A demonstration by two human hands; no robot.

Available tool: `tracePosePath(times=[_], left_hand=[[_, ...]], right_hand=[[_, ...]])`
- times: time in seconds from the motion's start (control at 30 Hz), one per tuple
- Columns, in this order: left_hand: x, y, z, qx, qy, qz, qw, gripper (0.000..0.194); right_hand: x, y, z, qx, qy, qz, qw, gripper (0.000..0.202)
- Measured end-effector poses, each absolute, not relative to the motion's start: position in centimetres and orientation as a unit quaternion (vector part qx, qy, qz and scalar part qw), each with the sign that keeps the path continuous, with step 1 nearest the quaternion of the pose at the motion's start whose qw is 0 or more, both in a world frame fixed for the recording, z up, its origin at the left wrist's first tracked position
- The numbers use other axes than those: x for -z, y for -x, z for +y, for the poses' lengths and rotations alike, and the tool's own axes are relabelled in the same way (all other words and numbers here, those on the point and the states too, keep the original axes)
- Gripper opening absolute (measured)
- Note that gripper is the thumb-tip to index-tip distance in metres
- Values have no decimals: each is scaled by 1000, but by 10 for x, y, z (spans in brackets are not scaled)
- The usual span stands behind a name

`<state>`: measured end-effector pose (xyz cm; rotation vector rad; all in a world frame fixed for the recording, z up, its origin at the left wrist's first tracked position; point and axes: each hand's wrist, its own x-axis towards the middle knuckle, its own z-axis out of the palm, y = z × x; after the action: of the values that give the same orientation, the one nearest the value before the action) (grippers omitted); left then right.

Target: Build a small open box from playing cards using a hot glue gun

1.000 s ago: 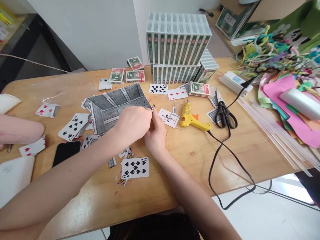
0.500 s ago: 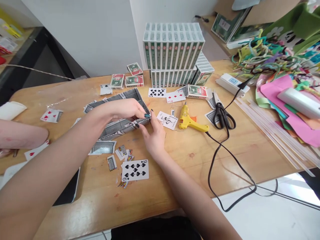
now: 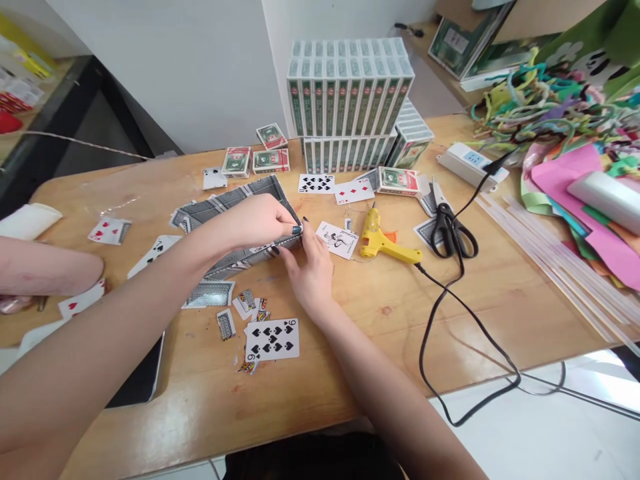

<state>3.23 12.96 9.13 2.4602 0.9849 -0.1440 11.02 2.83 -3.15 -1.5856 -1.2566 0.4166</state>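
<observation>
A tray-like box made of grey-backed playing cards [image 3: 227, 267] rests on the table, partly covered by my left forearm. My left hand [image 3: 263, 221] reaches over it from the left, closed, its thumb and fingers pinching the near right corner. On the outside of that same corner, my right hand [image 3: 311, 263] is closed too, with thumb and fingertips pressed on the card wall. Just right of my hands lies a joker card [image 3: 337, 240], and beyond it a yellow hot glue gun [image 3: 383, 243]. A nine of spades [image 3: 273, 339] lies over cut card scraps on the near side.
Boxed card decks [image 3: 350, 100] are stacked at the back. Black-handled scissors [image 3: 453, 230], a power strip [image 3: 473, 167] and clear glue sticks [image 3: 550, 267] lie to the right; a black cord [image 3: 425, 333] loops over the front edge. Another person's arm [image 3: 50, 265] rests at left.
Both hands keep their hold on the box corner, with only slight finger movement. The whole view has shifted a little; the things on the table stay in place.
</observation>
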Motion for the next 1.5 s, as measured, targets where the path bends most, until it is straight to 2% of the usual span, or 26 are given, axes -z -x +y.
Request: tracePosePath(times=[0.1, 0.27, 0.7, 1.0, 1.33, 1.5], left_hand=[[-98, -37, 125, 90, -892, 384, 221, 28], [-101, -49, 129, 98, -921, 336, 172, 30], [-94, -29, 123, 55, -941, 290, 165, 29], [-80, -36, 126, 21, -961, 268, 68, 33], [-78, -24, 123, 29, -969, 230, 83, 33], [-73, -38, 125, 5, -960, 274, 57, 31]], right_hand=[[31, -110, 28, -172, 656, -528, 511, 58], [29, -111, 29, -177, 656, -523, 514, 56], [27, -109, 29, -189, 693, -498, 486, 61], [30, -109, 29, -179, 688, -500, 495, 58], [28, -109, 28, -187, 704, -478, 491, 57], [34, -114, 27, -173, 685, -470, 529, 55]])
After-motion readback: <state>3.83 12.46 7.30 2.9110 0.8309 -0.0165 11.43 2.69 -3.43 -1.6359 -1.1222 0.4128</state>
